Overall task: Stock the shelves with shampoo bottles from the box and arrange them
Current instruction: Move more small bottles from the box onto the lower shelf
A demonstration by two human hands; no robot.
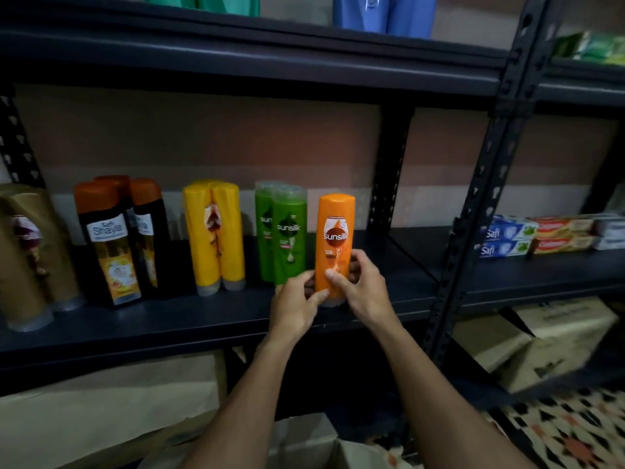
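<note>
**Shelf part-stocked; orange bottle going in at row's end**

Dark metal shelf [203, 319] carries, from 9 o'clock towards centre: gold bottles [27, 252], black bottles [111, 238], yellow bottles [213, 231], green bottles [287, 231], all upright in groups. Orange bottle [333, 228] stands upright at centre, just beside the green ones at their 3 o'clock, near the shelf's front edge. Left hand [297, 306] and right hand [362, 289] both grip its lower body, fingers curled round it.

Judgement: this placement is nearly done; release and squaring with the row are left. Bare shelf at 3 o'clock gives room for more. Box [304, 438] at 6 o'clock, flaps open; contents not visible, so count left unknown.
</note>
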